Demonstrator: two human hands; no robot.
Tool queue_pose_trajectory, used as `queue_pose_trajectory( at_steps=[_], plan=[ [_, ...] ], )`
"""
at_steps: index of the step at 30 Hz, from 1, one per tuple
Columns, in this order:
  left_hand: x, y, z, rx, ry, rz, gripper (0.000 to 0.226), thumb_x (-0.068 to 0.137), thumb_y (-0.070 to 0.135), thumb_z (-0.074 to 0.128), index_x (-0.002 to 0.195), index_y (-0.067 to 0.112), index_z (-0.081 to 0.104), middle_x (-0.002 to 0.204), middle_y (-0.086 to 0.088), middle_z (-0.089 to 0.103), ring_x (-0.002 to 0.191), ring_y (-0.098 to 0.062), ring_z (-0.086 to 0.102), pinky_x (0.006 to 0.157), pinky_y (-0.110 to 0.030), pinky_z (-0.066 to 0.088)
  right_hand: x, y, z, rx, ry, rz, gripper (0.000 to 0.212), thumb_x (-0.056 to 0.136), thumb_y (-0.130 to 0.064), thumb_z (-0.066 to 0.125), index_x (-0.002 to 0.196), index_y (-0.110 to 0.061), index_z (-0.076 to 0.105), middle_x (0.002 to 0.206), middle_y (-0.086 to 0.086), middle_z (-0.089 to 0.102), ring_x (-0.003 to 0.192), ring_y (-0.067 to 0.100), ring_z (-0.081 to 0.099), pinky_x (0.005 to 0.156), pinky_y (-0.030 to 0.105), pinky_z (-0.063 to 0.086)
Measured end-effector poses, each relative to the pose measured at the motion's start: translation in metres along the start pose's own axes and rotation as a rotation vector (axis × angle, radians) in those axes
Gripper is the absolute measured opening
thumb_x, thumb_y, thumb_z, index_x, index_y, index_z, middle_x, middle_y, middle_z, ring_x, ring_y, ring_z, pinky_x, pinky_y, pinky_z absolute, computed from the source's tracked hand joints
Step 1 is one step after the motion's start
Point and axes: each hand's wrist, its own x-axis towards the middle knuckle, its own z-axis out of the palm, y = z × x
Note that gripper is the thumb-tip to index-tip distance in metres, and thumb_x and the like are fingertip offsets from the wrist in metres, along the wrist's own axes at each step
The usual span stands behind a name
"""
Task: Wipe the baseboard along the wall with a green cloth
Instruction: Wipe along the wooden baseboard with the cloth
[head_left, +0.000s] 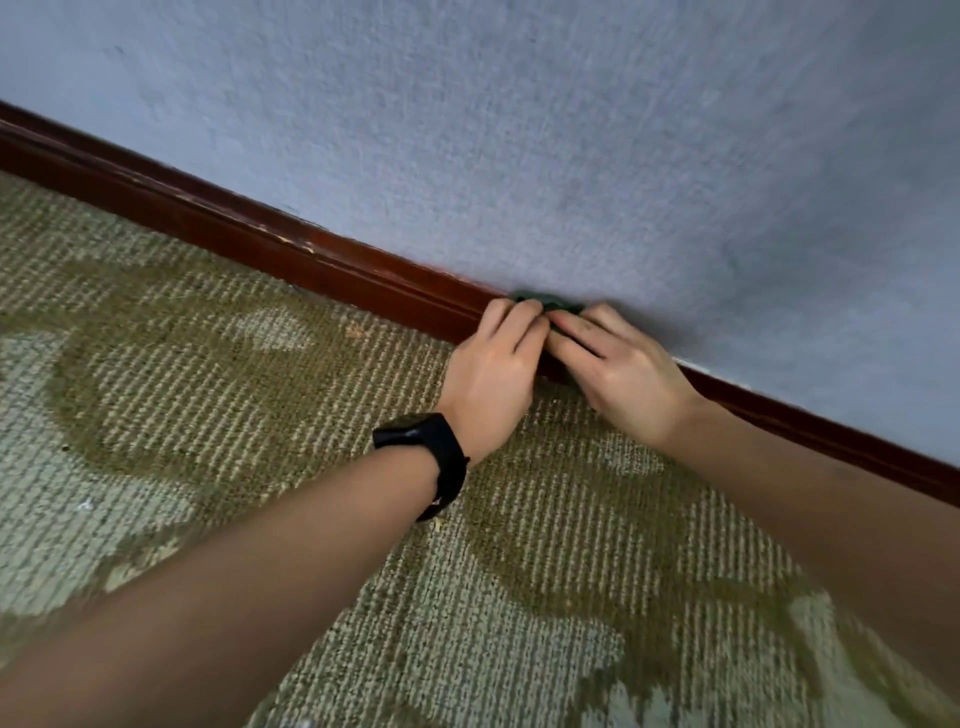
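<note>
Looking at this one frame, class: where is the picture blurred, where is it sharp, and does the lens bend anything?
Head view: the forearms and carpet near the bottom edge are smeared; the left hand, right hand and baseboard are sharper; soft shadow lies on the wall around the green cloth; the wide lens tilts and slightly bows the baseboard line.

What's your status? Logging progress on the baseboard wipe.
Left hand and right hand both pressing green cloth on baseboard top edge. Cloth mostly hidden under fingers. Nothing in the way along the wall.
</note>
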Motion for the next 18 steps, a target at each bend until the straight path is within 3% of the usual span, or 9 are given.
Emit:
queue_pose_trajectory(
  at_steps=[5, 13, 18],
  plan=[
    [-0.003, -0.024, -0.013, 0.051, -0.018, 0.070, 0.036, 0.062, -0.014, 0.076, 0.097, -0.010, 0.068, 0.102, -0.021, 0.071, 0.093, -0.033, 0.067, 0.069, -0.033, 0.059, 0.017, -0.014, 0.010, 0.030, 0.049, 0.004, 0.041, 0.063, 0.016, 0.077, 0.102, 0.007, 0.067, 0.103, 0.023, 0.070, 0.087, 0.035, 0.066, 0.075, 0.040, 0.060],
    [-0.015, -0.092, -0.053, 0.164, 0.039, -0.097, 0.026, 0.079, -0.013, 0.057, 0.104, -0.015, 0.062, 0.109, -0.029, 0.065, 0.102, -0.043, 0.060, 0.075, -0.050, 0.058, 0.106, -0.055, 0.021, 0.136, 0.024, -0.069, 0.038, 0.082, 0.008, 0.061, 0.119, 0.001, 0.060, 0.121, 0.015, 0.065, 0.106, 0.035, 0.056, 0.088, 0.042, 0.054],
    [-0.013, -0.081, -0.046, 0.133, 0.095, -0.175, 0.027, 0.081, -0.009, 0.051, 0.105, -0.016, 0.062, 0.109, -0.030, 0.064, 0.102, -0.042, 0.059, 0.079, -0.047, 0.057, 0.104, -0.051, 0.019, 0.121, 0.019, -0.079, 0.041, 0.081, 0.009, 0.061, 0.121, 0.001, 0.059, 0.126, 0.016, 0.062, 0.114, 0.033, 0.054, 0.087, 0.042, 0.055]
  ],
)
